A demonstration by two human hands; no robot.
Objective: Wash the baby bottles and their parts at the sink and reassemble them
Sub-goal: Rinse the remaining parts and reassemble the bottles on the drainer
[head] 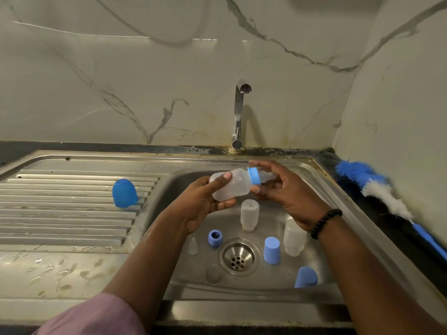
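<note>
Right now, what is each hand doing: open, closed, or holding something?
Left hand: grips the body of the baby bottle.
Right hand: fingers curled round the bottle's blue collar and teat end.

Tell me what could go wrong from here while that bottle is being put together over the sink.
The bottle lies sideways between wet hands, left hand on its body, right hand at the blue ring; it could slip into the sink basin. A fall might topple the upturned bottles below. The small clear teats sit near the open drain.
</note>
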